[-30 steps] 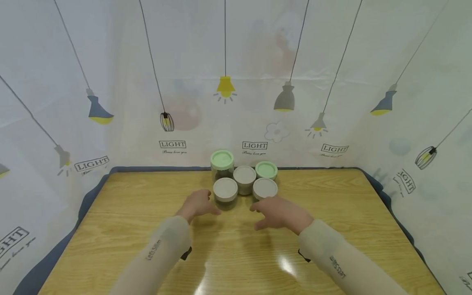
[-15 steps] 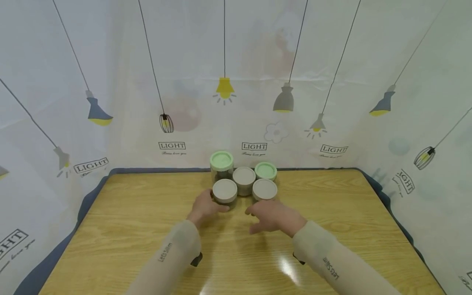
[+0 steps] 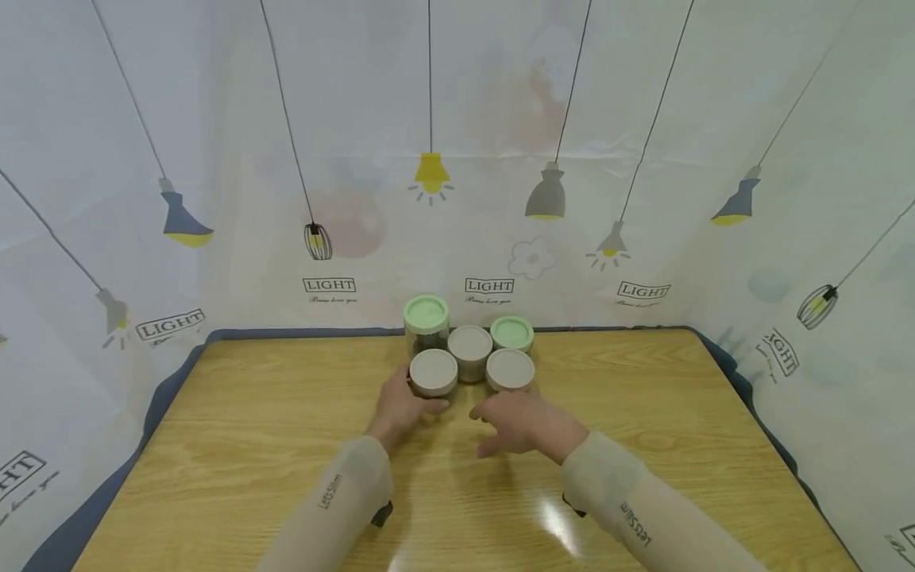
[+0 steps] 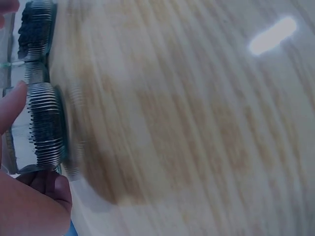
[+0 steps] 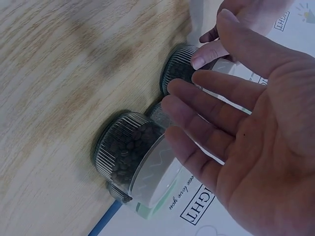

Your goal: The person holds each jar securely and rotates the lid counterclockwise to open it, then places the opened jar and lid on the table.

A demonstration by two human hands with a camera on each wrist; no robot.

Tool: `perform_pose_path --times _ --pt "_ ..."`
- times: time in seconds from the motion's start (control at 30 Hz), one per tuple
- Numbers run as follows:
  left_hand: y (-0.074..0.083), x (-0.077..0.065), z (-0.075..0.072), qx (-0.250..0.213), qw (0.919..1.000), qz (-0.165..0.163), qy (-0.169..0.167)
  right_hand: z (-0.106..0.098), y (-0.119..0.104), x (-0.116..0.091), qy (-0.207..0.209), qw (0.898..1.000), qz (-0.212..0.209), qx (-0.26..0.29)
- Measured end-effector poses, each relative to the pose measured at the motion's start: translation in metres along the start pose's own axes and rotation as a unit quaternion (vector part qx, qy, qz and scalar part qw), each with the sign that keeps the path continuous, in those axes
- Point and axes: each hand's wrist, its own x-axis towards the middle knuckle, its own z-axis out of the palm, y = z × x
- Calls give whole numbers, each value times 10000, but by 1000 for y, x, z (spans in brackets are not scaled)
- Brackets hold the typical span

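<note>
My left hand (image 3: 400,407) grips the front-left jar (image 3: 433,370), which has a greyish-white lid. In the left wrist view, thumb and fingers reach around this ribbed glass jar (image 4: 47,125), and dark contents show through it. My right hand (image 3: 527,424) is just in front of the front-right jar (image 3: 511,369), which has a matching pale lid. Seen from the right wrist, that hand (image 5: 256,132) has its palm and relaxed fingers spread beside the ribbed jar (image 5: 128,147) of dark bean-like pieces, holding nothing.
Behind the front pair stand another pale-lidded jar (image 3: 470,343), a taller green-lidded jar (image 3: 426,314) at left and a green-lidded jar (image 3: 511,332) at right. The wooden table (image 3: 272,413) ends at a wall covering (image 3: 400,95) with printed lamps.
My left hand has moved right and taken hold of the front-left jar. My right hand has shifted slightly left and towards me. The jars stay grouped as before.
</note>
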Motion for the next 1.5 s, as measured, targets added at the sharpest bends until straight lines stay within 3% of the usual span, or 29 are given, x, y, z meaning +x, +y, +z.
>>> perform_pose_path --times 0.4,0.6,1.0,1.23,1.5 --pt "-5 0 3 153 9997 138 162 2 -3 1 -33 10000 18 16" --pt "-7 -1 1 65 9996 265 17 3 -2 1 -38 9999 28 115" --pt "-21 1 -5 -175 9995 215 -177 4 5 5 52 9999 -43 86" --pt "-17 -5 -6 -277 9985 344 -337 2 10 4 455 9989 -78 -59" --pt "-11 -19 -2 -375 9927 818 -803 -6 9 -2 1138 9926 329 -253"
